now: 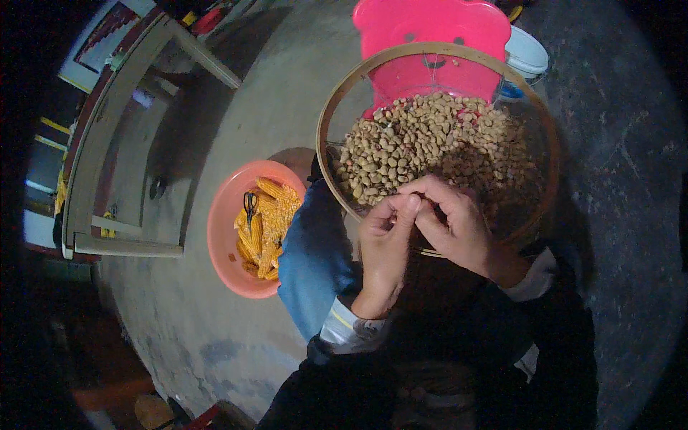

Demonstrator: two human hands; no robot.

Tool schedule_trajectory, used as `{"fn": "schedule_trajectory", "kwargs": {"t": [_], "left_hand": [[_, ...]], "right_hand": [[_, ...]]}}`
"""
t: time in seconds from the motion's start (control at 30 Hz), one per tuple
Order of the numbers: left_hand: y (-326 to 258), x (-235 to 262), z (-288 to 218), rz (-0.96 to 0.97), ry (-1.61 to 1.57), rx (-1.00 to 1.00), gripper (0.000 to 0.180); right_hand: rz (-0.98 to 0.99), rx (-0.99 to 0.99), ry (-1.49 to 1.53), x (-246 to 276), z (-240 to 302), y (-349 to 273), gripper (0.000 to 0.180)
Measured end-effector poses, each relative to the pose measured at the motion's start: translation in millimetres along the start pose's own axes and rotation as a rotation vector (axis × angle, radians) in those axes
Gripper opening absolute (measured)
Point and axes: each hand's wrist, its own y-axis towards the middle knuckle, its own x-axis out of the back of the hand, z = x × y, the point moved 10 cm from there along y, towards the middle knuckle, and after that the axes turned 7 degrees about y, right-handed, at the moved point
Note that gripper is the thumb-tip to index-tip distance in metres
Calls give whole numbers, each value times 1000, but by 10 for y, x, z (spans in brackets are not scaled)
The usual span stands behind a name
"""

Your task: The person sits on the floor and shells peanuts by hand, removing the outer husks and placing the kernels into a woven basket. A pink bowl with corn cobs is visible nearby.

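Observation:
My left hand [387,247] and my right hand [459,226] meet at the near rim of a round sieve [327,107]. Fingers and thumbs on both sides are pinched together, tip to tip. Whatever they pinch is hidden or too small to name. Inside the sieve, beyond my fingers, lies a broad heap of tan peanuts [401,140], seemingly in their shells. Shadow from my hands darkens the near right part of the heap.
Left of my knee, an orange basin [218,236] holds corn cobs [256,233], loose kernels and black-handled scissors [249,206]. A pink plastic chair [437,21] stands behind the sieve, beside a white bucket [527,54]. At far left is a wooden table [129,247].

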Motion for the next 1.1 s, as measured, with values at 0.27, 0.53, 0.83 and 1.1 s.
{"fn": "schedule_trajectory", "kwargs": {"t": [0.27,0.53,0.83,1.1], "left_hand": [[-35,-73,-50,3,80,-91,23],[-54,-81,20,-17,51,-130,24],[-22,-18,72,-24,-157,11,23],[-46,12,13,-90,-141,-87,25]], "right_hand": [[-81,89,-171,40,141,-31,11],[-71,97,-304,5,172,-37,9],[-147,19,31,84,68,18,16],[-94,-27,-196,75,4,32,22]]}}
